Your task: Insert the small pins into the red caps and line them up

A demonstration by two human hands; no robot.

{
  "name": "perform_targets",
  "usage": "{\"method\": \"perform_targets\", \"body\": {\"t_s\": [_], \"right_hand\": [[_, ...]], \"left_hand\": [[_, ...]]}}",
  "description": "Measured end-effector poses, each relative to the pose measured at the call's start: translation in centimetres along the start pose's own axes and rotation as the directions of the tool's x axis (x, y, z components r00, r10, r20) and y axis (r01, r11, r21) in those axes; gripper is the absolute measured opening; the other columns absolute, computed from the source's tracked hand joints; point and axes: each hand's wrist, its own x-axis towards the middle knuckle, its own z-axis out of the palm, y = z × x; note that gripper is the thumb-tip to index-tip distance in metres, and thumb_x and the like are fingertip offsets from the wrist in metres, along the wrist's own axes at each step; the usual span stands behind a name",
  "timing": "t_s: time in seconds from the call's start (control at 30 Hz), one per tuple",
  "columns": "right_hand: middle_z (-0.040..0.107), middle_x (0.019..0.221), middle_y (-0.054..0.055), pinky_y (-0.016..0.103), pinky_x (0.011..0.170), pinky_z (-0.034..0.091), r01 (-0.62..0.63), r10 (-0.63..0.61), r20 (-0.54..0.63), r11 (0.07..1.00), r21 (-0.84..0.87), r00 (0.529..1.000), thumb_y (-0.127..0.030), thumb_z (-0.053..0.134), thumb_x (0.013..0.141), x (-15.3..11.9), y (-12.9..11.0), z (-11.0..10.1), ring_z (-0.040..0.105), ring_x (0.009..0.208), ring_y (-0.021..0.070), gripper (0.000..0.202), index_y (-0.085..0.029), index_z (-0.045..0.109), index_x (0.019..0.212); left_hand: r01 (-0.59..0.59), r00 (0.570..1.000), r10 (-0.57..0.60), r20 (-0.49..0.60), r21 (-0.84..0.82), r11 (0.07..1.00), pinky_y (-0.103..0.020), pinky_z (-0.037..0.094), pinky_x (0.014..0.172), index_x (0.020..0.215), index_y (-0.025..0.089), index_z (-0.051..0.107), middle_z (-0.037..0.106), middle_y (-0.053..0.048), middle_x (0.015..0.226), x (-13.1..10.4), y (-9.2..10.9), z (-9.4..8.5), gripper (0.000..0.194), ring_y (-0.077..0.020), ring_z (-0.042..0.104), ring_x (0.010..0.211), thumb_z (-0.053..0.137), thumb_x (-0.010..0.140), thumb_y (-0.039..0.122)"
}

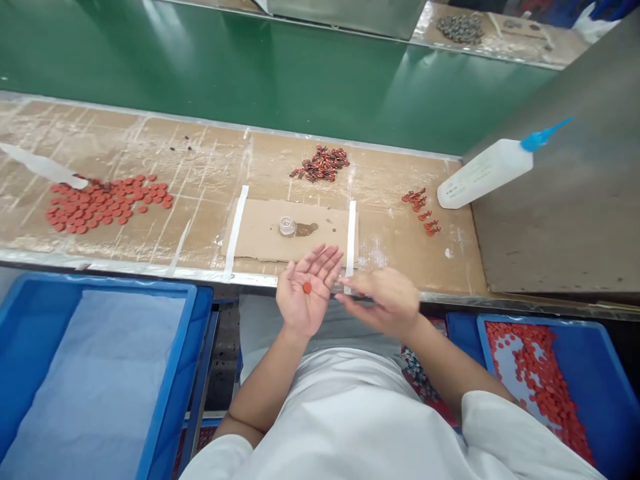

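My left hand point(306, 293) is palm up with its fingers stretched out, and a small round red disc point(307, 287) lies on the palm. To its right is my right hand point(383, 300), slightly blurred. Its thumb and forefinger point toward the left fingers with a gap between them, and nothing shows clearly in it; its other fingers are curled out of sight. Just beyond the hands, a small clear cup point(287, 227) sits on a cardboard piece point(255, 230), beside a wet brown stain.
Red discs point(100, 207) lie spread at left by a white nozzle point(45, 167). Small red-and-black pieces point(323, 165) are heaped behind the cardboard; several red figures point(424, 212) stand right. A white bottle point(485, 175) leans on a metal box point(560, 180). Blue trays point(193, 293) flank me.
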Motion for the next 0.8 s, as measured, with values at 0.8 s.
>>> {"method": "perform_targets", "body": {"t_s": [0.8], "right_hand": [[0.073, 0.069, 0.003, 0.018, 0.036, 0.037, -0.644, 0.621, 0.394, 0.241, 0.726, 0.677, -0.032, 0.085, 0.059, 2.8, -1.7, 4.4, 0.045, 0.039, 0.0052, 0.048, -0.016, 0.066, 0.100]], "left_hand": [[-0.226, 0.974, 0.223, 0.035, 0.204, 0.953, -0.036, 0.048, 0.096, 0.110, 0.022, 0.068, 0.071, -0.010, 0.107, -1.9, 0.4, -3.7, 0.037, -0.0213, 0.065, 0.107, 0.075, 0.074, 0.028]]}}
